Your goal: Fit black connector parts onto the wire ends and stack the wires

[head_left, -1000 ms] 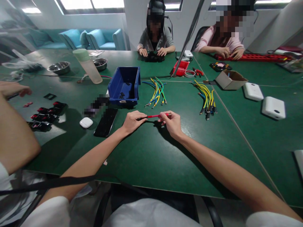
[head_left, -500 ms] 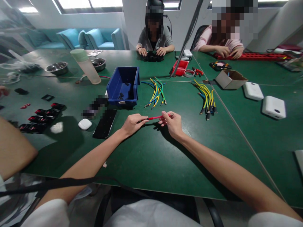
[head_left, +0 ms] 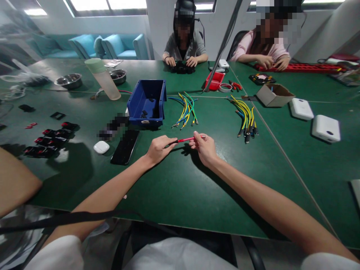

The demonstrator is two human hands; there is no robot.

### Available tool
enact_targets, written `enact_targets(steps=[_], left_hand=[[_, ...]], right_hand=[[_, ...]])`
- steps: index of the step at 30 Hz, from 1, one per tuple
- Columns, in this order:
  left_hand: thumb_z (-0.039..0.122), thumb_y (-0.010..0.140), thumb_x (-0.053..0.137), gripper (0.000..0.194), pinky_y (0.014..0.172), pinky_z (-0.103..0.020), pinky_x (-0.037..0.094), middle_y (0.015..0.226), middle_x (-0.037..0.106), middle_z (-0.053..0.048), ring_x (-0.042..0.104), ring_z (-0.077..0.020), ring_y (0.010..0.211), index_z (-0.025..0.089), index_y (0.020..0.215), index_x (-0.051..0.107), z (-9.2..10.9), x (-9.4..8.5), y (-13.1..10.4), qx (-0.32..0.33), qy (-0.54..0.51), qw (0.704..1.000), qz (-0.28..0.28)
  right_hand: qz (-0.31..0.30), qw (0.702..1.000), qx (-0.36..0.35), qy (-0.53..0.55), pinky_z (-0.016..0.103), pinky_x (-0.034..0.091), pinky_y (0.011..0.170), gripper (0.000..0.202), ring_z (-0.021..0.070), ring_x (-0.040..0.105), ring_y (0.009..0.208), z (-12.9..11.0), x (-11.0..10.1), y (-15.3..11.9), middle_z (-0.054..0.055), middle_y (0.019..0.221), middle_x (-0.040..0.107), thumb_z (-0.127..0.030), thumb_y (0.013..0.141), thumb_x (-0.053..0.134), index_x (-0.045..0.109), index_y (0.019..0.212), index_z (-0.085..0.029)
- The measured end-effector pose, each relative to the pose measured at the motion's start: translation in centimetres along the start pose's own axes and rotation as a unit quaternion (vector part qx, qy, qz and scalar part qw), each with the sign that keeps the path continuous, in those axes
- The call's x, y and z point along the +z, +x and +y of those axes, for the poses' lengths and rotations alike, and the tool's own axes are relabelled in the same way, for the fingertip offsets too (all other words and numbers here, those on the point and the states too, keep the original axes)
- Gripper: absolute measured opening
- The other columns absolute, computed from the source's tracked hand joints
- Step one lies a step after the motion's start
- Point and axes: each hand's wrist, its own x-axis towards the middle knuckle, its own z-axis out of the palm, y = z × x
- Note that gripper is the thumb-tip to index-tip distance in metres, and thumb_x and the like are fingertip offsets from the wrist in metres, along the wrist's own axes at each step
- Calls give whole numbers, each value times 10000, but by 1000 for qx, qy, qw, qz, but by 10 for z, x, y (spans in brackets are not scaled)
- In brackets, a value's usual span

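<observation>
A short red wire (head_left: 185,140) stretches between my two hands, above the green table (head_left: 180,180). My left hand (head_left: 159,149) pinches its dark left end. The right end is between the thumb and fingers of my right hand (head_left: 204,147). Beyond my hands lies a loose bundle of yellow, green and blue wires (head_left: 185,110) with metal lugs. Another bundle of yellow-green and blue wires (head_left: 247,116), with black ends, lies to the right. Behind my left hand stands a blue bin (head_left: 146,103) with small black pieces inside.
A black phone (head_left: 125,147), a white case (head_left: 101,147) and black-red parts (head_left: 50,140) lie left. A bottle (head_left: 105,82) stands behind them. An open carton (head_left: 272,95) and white boxes (head_left: 325,128) are right. Two people sit across the table.
My hands have hardly moved and still hold the red wire. At the far left edge, another person's hand has gone out of view, and the brown shape there has shifted slightly.
</observation>
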Motion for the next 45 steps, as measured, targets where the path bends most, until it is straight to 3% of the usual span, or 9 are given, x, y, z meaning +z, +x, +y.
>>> enact_targets(steps=[6,14,17,23,26,31,38,45], left_hand=[[260,877,596,188,601,-256,476,747,690,-58,580,-124,608,139,978,700,-6,-2,1,-13,-26,999,-42],[186,871,586,181,687,-293,515,881,722,-82,635,-151,739,170,1014,696,-5,-1,1,18,-38,999,1],[234,850,627,176,674,-279,517,883,724,-85,639,-147,730,172,992,710,-3,-2,3,-21,-64,998,10],[351,798,685,287,576,-240,476,847,725,-68,580,-115,574,158,1007,716,-4,-5,7,-187,-88,978,-4],[338,792,692,279,605,-250,475,840,723,-70,602,-133,616,153,1000,720,-5,-6,7,-181,-96,978,-20],[297,797,687,244,668,-269,474,819,714,-83,635,-160,700,143,983,728,-6,-7,7,-128,-103,985,-45],[353,762,716,283,661,-266,482,852,730,-83,662,-179,725,156,964,742,-8,-7,7,-206,-151,966,-51],[355,751,723,277,702,-283,501,884,732,-93,671,-190,757,159,945,748,-4,-8,9,-222,-182,957,-47]], right_hand=[[-31,999,-27,1,205,516,466,392,124,614,514,2,0,-1,12,608,638,-500,709,756,544,783,-178],[-36,999,-29,2,207,516,462,379,142,639,537,3,0,-1,9,605,632,-485,702,765,544,738,-180],[-36,999,-38,-2,199,522,483,349,144,655,568,3,0,-1,11,625,645,-439,701,779,569,781,-173],[-41,998,-57,-4,199,528,516,289,151,679,649,3,-1,-3,38,770,689,-389,720,769,598,804,-172],[-50,997,-52,-9,205,528,523,279,152,679,660,3,-1,-4,56,841,700,-388,724,761,615,826,-173],[-61,997,-44,-14,210,519,517,269,156,672,610,4,-2,-3,33,708,673,-377,724,761,630,816,-160],[-74,996,-37,-29,209,513,514,268,149,660,585,2,-1,-4,31,658,667,-371,699,779,636,785,-161],[-87,994,-41,-51,202,492,497,253,152,663,590,1,-1,-6,45,667,677,-360,698,778,667,793,-154]])
